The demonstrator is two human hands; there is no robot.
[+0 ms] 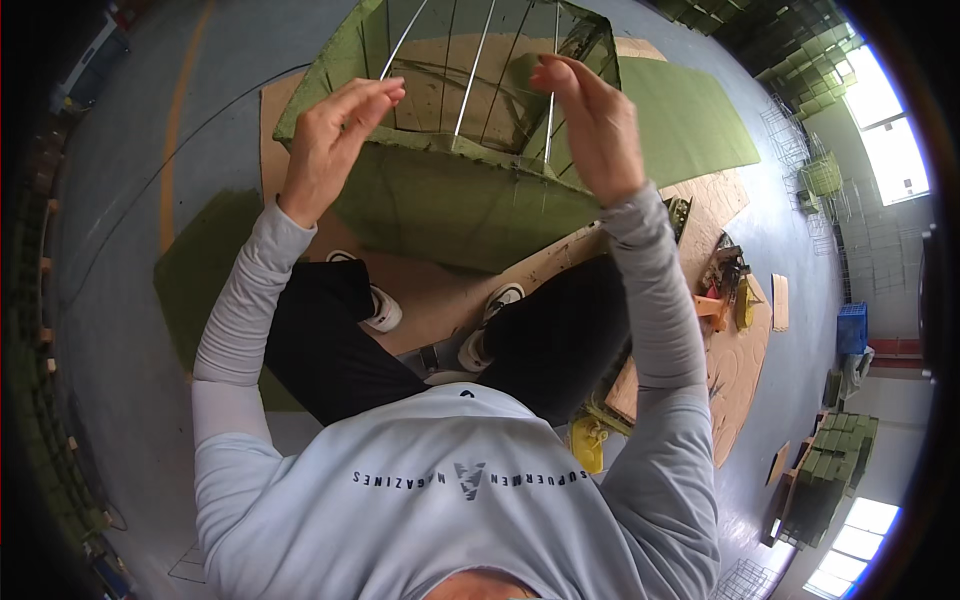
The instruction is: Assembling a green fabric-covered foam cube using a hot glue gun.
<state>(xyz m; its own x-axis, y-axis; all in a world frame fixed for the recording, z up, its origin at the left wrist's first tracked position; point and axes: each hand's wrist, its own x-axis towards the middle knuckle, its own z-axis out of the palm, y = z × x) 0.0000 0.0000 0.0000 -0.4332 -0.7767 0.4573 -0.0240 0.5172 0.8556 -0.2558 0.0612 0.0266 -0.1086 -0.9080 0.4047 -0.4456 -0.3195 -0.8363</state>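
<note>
In front of me stands a box-shaped frame (450, 200) covered in green fabric, its near wall facing my knees. Bright metal rods (475, 72) and thinner dark wires cross its open top. My left hand (338, 142) is above the near left rim, thumb and fingers pressed together close to a rod. Over the near right part of the frame is my right hand (600, 125), its fingers bent in against the thumb. Whatever either pinch may hold is too small or hidden to make out.
Brown board sheets (725, 375) lie under and beside the frame. Green fabric pieces (690, 125) spread to both sides. At my right are an orange-handled tool (711, 308) and a yellow bundle (588, 445). A blue crate (852, 328) and stacked green boxes (835, 460) stand farther right.
</note>
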